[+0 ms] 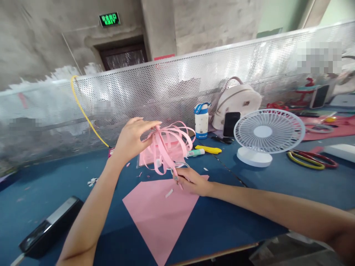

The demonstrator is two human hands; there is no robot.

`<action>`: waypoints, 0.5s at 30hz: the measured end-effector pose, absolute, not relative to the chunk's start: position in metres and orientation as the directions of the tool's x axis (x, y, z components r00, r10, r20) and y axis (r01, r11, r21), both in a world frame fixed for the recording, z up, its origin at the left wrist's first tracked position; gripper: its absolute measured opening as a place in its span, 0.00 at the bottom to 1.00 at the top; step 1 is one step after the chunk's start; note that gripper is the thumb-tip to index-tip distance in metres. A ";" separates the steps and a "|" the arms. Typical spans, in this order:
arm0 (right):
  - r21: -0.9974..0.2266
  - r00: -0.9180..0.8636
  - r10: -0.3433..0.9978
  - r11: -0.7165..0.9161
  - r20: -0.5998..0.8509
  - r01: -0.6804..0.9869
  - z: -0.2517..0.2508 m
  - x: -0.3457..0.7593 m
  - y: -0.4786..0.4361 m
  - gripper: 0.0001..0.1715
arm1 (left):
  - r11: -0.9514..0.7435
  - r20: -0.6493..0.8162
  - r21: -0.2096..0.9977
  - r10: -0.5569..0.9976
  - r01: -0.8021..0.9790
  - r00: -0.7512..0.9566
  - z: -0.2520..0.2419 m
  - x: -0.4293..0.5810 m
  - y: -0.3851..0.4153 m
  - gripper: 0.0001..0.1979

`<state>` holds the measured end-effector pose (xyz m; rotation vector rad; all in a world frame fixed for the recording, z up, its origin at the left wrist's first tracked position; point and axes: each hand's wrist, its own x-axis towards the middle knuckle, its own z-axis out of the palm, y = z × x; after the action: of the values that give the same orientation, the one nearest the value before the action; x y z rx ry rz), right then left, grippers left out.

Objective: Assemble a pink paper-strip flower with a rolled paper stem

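My left hand is closed at the top of a bundle of looped pink paper strips, pinching it above the table. The loops fan out to the right and hang down below the fingers. My right hand is lower, closed around the end of one strip that hangs from the bundle. Beneath both hands a large pink paper sheet lies flat with a pointed end toward me. On it rests a small white scrap. Just behind my right hand, a thin round rim partly shows; its kind is unclear.
A white fan stands to the right, with yellow-and-red-handled scissors beyond it. Behind lie a yellow cutter, a glue stick, a bottle and a backpack. A black device lies left. A perforated metal panel borders the table.
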<state>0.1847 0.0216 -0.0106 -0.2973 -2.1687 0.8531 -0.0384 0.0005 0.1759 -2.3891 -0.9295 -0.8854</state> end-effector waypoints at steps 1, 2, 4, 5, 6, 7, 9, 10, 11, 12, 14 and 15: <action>-0.658 -0.675 0.455 0.751 0.580 -0.059 -0.010 0.185 0.022 0.18 | -0.677 0.710 -0.174 0.417 0.716 0.567 0.175 -0.037 0.000 0.18; -0.655 -0.677 0.452 0.753 0.581 -0.060 -0.011 0.185 0.022 0.18 | -0.668 0.724 -0.195 0.396 0.718 0.565 0.174 -0.037 0.000 0.16; -0.651 -0.681 0.446 0.756 0.582 -0.061 -0.011 0.185 0.022 0.18 | -0.654 0.736 -0.241 0.359 0.717 0.574 0.174 -0.035 -0.001 0.14; -0.650 -0.683 0.442 0.758 0.581 -0.062 -0.011 0.185 0.022 0.17 | -0.648 0.737 -0.266 0.340 0.714 0.584 0.175 -0.034 -0.002 0.13; -0.648 -0.686 0.439 0.759 0.580 -0.062 -0.011 0.185 0.022 0.17 | -0.642 0.737 -0.289 0.324 0.710 0.593 0.175 -0.034 -0.002 0.13; -0.647 -0.690 0.436 0.760 0.578 -0.062 -0.011 0.185 0.022 0.17 | -0.637 0.736 -0.311 0.308 0.706 0.602 0.175 -0.033 -0.002 0.13; -0.645 -0.695 0.431 0.762 0.575 -0.060 -0.011 0.185 0.022 0.17 | -0.622 0.739 -0.352 0.275 0.700 0.616 0.174 -0.031 -0.002 0.12; -0.644 -0.698 0.431 0.763 0.573 -0.058 -0.010 0.185 0.022 0.17 | -0.611 0.744 -0.370 0.256 0.700 0.617 0.174 -0.031 -0.001 0.12; -0.644 -0.699 0.430 0.763 0.571 -0.057 -0.010 0.186 0.022 0.17 | -0.601 0.748 -0.385 0.241 0.701 0.618 0.173 -0.030 -0.001 0.11; -0.644 -0.699 0.431 0.763 0.571 -0.055 -0.010 0.186 0.022 0.17 | -0.591 0.753 -0.397 0.227 0.702 0.618 0.172 -0.029 -0.001 0.10; -0.643 -0.699 0.432 0.764 0.571 -0.053 -0.010 0.186 0.022 0.18 | -0.574 0.760 -0.411 0.213 0.708 0.614 0.170 -0.027 0.000 0.09; -0.644 -0.699 0.432 0.763 0.570 -0.053 -0.010 0.186 0.022 0.18 | -0.567 0.765 -0.412 0.210 0.713 0.609 0.170 -0.027 0.000 0.09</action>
<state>0.1857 0.0219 -0.0100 -0.2816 -2.2092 0.8351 -0.0267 0.0000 0.1696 -2.0971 -0.7247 -0.8724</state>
